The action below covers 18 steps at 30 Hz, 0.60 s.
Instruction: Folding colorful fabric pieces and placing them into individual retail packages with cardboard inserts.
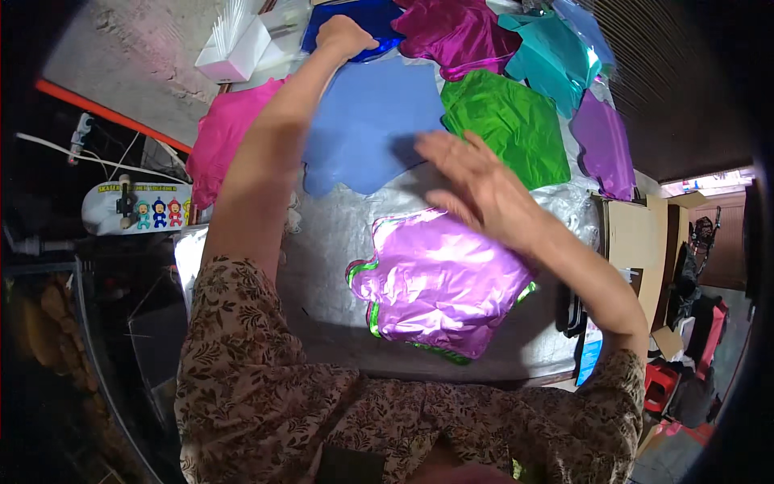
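Note:
Flat, shiny foil pieces that look like uninflated balloons lie in coloured piles on a silvery table cover (pixel 330 242). My left hand (pixel 345 36) reaches to the far edge, its fingers closed at a dark blue foil balloon (pixel 387 28); the fingertips are partly hidden. My right hand (pixel 476 181) is open, slightly blurred, with fingers spread and nothing in it. It hovers by the upper edge of a lavender foil stack (pixel 443 278), where green and pink edges peek out. A pale blue foil balloon (pixel 371 121) lies flat between my arms.
Around these lie pink (pixel 230 133), magenta (pixel 459 32), teal (pixel 552 60), green (pixel 512 125) and purple (pixel 605 145) foil piles. A white box of thin white sticks (pixel 234 48) stands at the far left. Cardboard boxes (pixel 633 234) are at the right, a skateboard (pixel 137 208) at the left.

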Each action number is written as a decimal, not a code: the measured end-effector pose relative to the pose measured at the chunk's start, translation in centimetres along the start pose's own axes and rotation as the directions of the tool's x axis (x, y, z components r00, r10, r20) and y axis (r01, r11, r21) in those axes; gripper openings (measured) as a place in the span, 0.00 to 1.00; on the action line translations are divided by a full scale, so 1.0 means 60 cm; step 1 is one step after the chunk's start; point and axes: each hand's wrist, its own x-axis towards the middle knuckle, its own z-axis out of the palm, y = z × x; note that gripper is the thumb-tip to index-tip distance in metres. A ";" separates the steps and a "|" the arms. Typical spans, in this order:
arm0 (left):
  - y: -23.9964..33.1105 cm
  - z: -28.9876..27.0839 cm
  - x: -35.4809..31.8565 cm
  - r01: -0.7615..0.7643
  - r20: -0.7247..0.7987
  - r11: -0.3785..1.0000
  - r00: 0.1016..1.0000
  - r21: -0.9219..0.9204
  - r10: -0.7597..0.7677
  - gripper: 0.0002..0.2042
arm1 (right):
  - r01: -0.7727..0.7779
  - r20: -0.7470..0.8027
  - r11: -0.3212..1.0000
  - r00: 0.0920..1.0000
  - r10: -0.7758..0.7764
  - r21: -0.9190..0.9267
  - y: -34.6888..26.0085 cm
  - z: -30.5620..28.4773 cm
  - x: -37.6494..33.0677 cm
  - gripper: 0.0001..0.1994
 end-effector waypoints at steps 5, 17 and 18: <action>0.013 -0.007 0.010 -0.131 0.117 0.983 0.982 -0.126 0.146 0.17 | 0.018 -0.169 0.998 0.985 -0.029 -0.062 0.131 0.047 0.130 0.26; 0.125 -0.106 0.002 -0.008 -0.252 0.973 0.965 0.229 0.067 0.09 | -0.281 -0.050 0.924 0.959 0.278 -0.260 0.233 0.174 0.335 0.30; 0.120 -0.122 0.009 0.066 -0.377 0.984 0.926 0.167 0.002 0.09 | -0.279 -0.054 0.926 0.960 0.274 -0.253 0.226 0.175 0.341 0.30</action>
